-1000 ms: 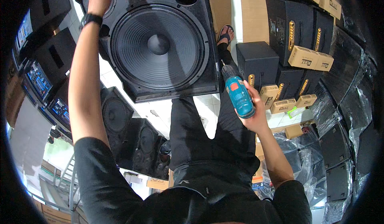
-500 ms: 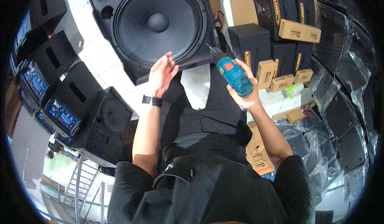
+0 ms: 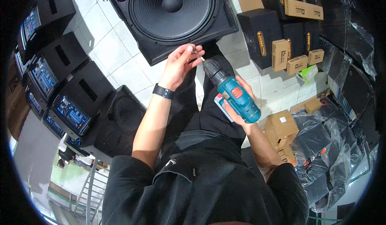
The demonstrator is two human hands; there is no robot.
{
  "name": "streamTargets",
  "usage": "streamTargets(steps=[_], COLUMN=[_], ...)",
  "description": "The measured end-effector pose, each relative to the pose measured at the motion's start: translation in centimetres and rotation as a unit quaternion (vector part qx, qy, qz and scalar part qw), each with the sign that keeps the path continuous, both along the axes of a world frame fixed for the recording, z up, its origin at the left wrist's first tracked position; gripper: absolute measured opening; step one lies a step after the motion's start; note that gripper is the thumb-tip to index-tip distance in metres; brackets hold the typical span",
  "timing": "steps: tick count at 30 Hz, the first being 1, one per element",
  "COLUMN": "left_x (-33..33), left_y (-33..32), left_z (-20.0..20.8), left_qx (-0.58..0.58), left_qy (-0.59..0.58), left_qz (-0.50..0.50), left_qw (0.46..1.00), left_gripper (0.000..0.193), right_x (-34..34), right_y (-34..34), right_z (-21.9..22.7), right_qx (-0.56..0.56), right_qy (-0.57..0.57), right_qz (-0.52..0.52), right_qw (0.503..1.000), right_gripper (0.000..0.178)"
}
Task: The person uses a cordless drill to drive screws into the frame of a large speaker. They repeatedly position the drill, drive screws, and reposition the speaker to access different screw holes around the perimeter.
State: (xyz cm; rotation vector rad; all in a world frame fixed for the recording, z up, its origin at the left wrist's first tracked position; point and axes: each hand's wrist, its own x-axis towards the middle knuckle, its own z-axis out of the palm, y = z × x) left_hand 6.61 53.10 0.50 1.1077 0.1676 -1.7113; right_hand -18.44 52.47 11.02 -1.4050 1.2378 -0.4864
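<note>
The left hand point(image 3: 179, 66) is nearly closed at the fingertips, seeming to pinch something thin and dark, too small to name, right by the tip of a drill. The right hand point(image 3: 238, 119) is wrapped around the handle of that teal and black drill point(image 3: 240, 98), held in front of the person's thighs. The drill points up and left, away from the body; this slant probably lets the left fingers reach its bit point(image 3: 203, 59) in plain sight. A dark band point(image 3: 163, 91) circles the left wrist.

Just beyond the hands, a big black speaker point(image 3: 172, 4) appears to lie face up on the white tiled floor point(image 3: 124, 44), likely so its round cone is open to reach from above. Its top runs out of view.

Farther left, black speakers with blue panels point(image 3: 70, 112) stand in a row, the panels facing the same way, perhaps for easy access. To the right, black cabinets point(image 3: 261, 38) with gold strips stand close together, seemingly to save room, with small cardboard boxes point(image 3: 297, 65) set against and on them. Beyond lie black boxes under clear plastic point(image 3: 317, 144), presumably wrapped against dust.
</note>
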Motion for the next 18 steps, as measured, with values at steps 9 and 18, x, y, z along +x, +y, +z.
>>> streamTargets(steps=[9,18], left_x=[-1.5,-1.8], left_y=[0.1,-2.0], left_z=[-0.3,0.2], left_qx=[0.002,0.005], left_qy=[0.086,0.117], left_qz=[0.015,-0.011], left_qw=[0.996,0.993], left_gripper=[0.028,0.029], right_x=[-1.2,-1.8], right_y=[1.9,2.6], right_z=[-0.7,-0.3], right_qx=[-0.086,-0.085], right_qy=[0.058,0.046], right_qz=[-0.01,-0.072], right_qw=[0.995,0.993], right_gripper=[0.081,0.078])
